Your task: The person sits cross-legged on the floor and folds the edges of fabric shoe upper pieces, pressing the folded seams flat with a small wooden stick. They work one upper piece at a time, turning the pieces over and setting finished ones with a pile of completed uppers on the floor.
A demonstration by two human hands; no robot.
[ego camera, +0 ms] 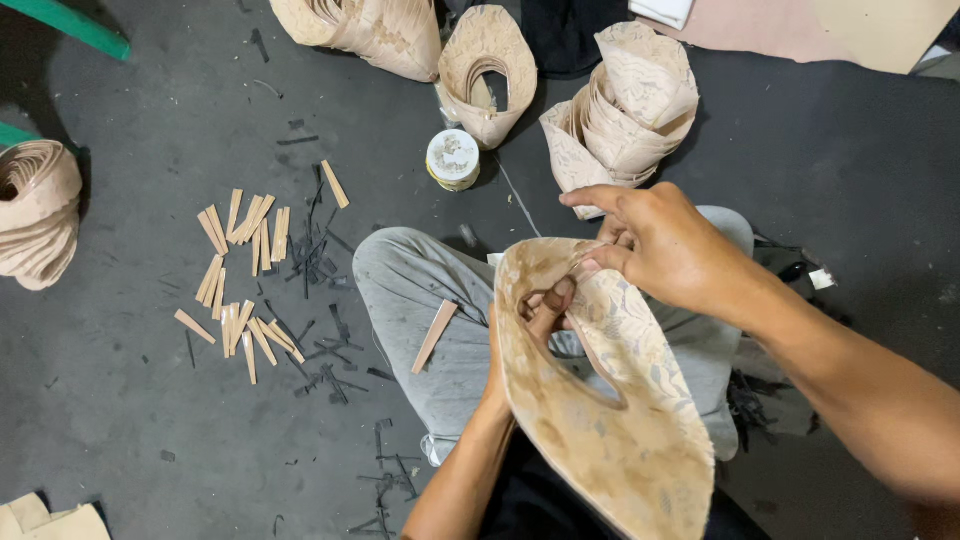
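Left hand (535, 315): fingers curled through the shoe upper (600, 400) opening, gripping.
Right hand (655, 245): pinching its top edge.
Risk: rough pulling may tear the edge.

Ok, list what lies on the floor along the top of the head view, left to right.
Green bar → scattered tan strips → round tin → curled patterned piece → nested stack of patterned pieces → pale flat sheet.

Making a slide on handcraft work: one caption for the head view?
Both hands, left and right, grip a floral-patterned shoe upper piece over the lap, tan strips scattered on the dark floor.
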